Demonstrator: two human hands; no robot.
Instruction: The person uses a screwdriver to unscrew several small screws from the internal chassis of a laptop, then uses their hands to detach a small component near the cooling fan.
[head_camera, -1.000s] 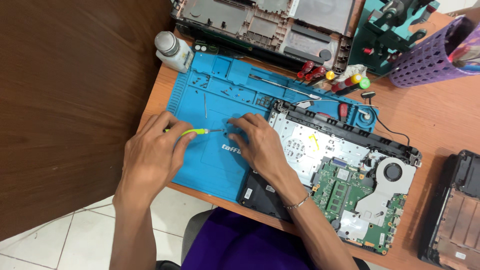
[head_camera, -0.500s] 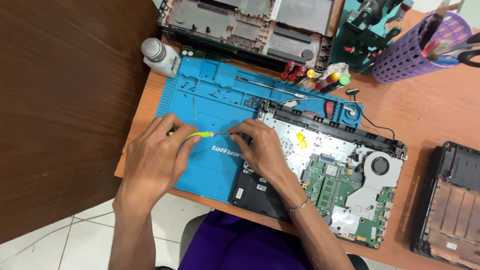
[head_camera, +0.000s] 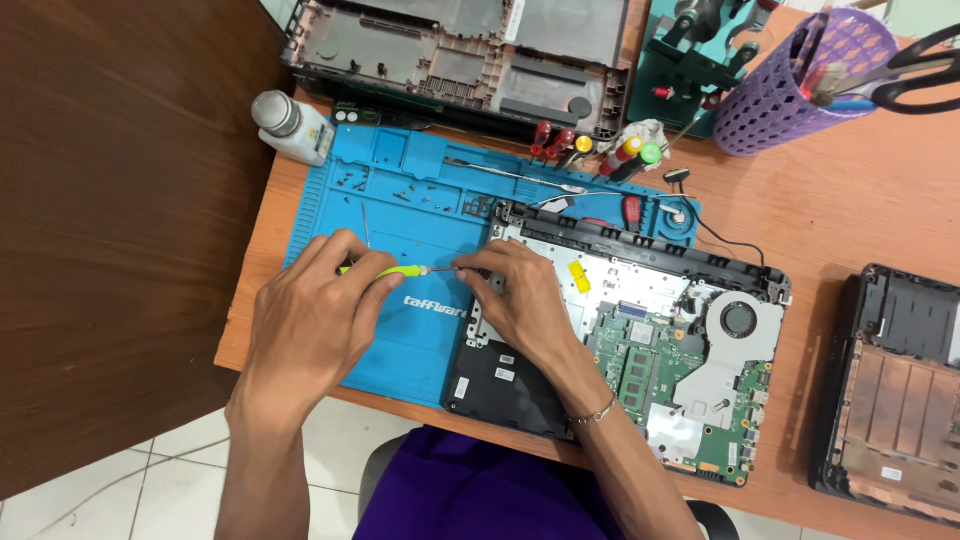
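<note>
While my L hand (head_camera: 310, 325) wraps the yellow-green screwdriver (head_camera: 385, 271), R hand (head_camera: 520, 300) just right of it pinches the shaft tip at the opened laptop (head_camera: 640, 340) edge, blue mat (head_camera: 400, 200) under both. I'd keep the bit square, light pressure, no slipping onto the board.

left hand (head_camera: 310, 325) curled, right hand (head_camera: 520, 300) pinching
</note>
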